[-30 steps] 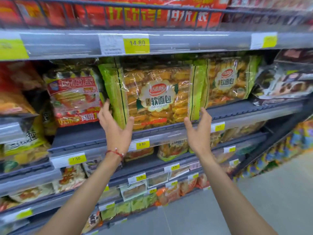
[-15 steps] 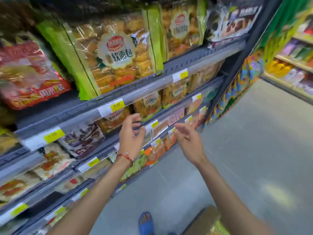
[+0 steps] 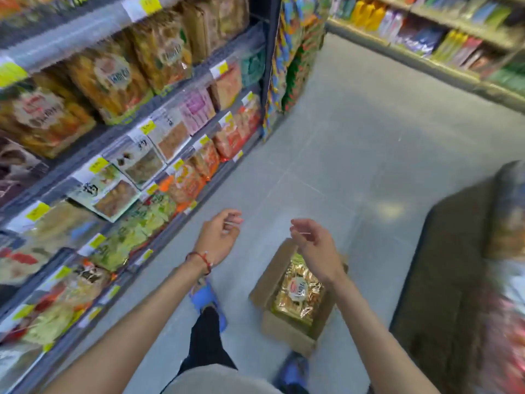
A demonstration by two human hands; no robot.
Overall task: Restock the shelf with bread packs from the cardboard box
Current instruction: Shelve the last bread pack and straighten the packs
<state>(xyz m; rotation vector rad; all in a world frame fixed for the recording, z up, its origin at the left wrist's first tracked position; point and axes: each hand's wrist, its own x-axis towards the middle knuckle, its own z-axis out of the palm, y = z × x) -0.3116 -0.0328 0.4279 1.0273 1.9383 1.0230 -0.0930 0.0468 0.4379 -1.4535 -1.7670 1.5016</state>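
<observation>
An open cardboard box (image 3: 265, 285) stands on the grey floor in front of my feet. A clear bread pack (image 3: 298, 294) with golden buns and a round label lies inside it. My left hand (image 3: 220, 237) hangs empty, fingers loosely curled, above the floor to the left of the box. Just over the box's far end hovers my right hand (image 3: 314, 243), also empty with fingers apart. The shelf (image 3: 181, 89) with more bread packs (image 3: 108, 78) runs along the left.
Lower shelf tiers on the left hold several snack packs behind yellow price tags (image 3: 146, 126). A dark display unit (image 3: 443, 280) stands close on the right. Another shelf (image 3: 426, 38) lines the far side of the aisle. My blue slippers (image 3: 207, 302) are beside the box.
My hands have come down from the bread pack on the upper shelf, empty. My view has swung down and right, so the box on the floor is now in sight.
</observation>
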